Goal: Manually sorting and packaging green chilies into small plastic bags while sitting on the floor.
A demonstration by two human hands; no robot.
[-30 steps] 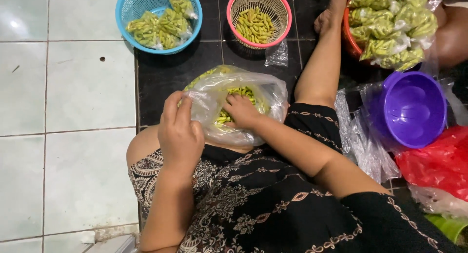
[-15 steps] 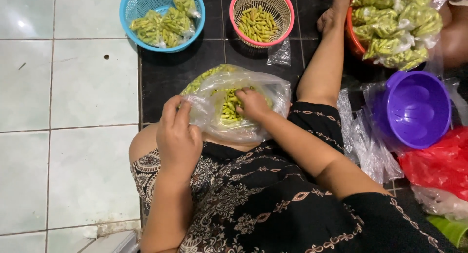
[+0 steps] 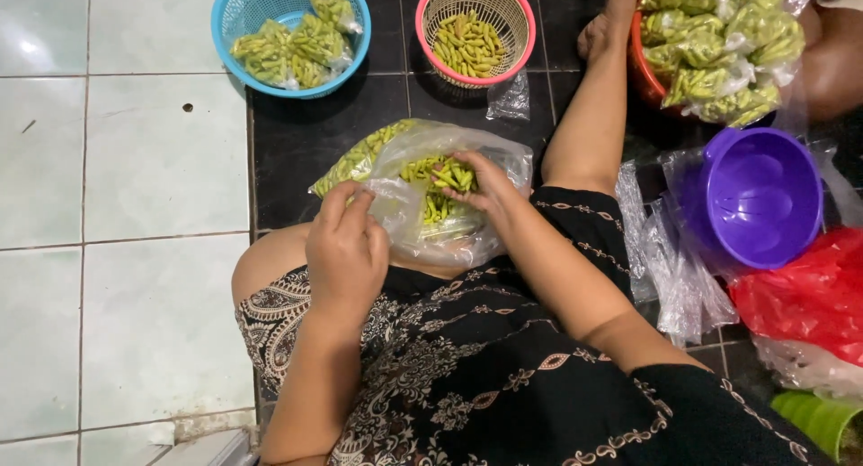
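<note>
I sit on the floor with a clear plastic bag (image 3: 476, 228) on my lap, partly filled with small green chillies (image 3: 438, 204). My left hand (image 3: 346, 250) pinches the bag's left edge. My right hand (image 3: 481, 183) is at the bag's mouth, its fingers closed on a small bunch of green chillies. A second flat bag of chillies (image 3: 360, 159) lies on the dark tiles just behind the one I hold.
A blue basket (image 3: 235, 21) holds packed chilli bags; a pink basket (image 3: 431, 17) holds loose chillies. An orange bowl (image 3: 643, 71) piled with filled bags is at top right. A purple bowl (image 3: 764, 201), empty clear bags (image 3: 670, 277) and a red plastic bag (image 3: 809, 295) lie to my right.
My right hand has lifted from inside the bag toward its mouth with chillies in the fingers. The left hand keeps hold of the bag's edge.
</note>
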